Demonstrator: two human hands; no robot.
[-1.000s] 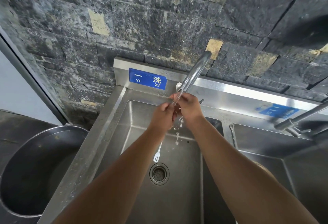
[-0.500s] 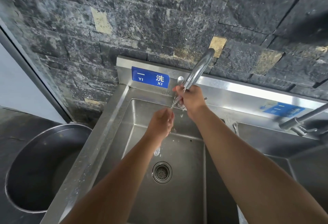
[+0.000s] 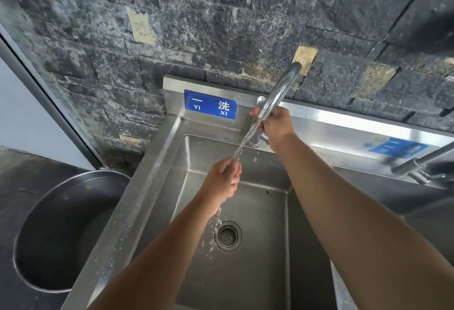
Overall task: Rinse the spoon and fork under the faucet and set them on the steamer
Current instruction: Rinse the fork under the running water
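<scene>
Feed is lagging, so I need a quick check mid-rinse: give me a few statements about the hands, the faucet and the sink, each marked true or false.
1. Water is running from the faucet. True.
2. The left hand is in the stream, closed in a fist. True.
3. The right hand rests on the sink floor. False: it is raised at the spout's end, with the spoon bowl showing above it.
4. The drain is plugged and the basin full. False: the strainer is open and the basin holds no pooled water.
5. A blue sign sits on the backsplash. True.

pot (image 3: 61, 236) left of sink (image 3: 258, 272) | faucet (image 3: 277, 90) behind | drain (image 3: 228, 236) in sink
</scene>
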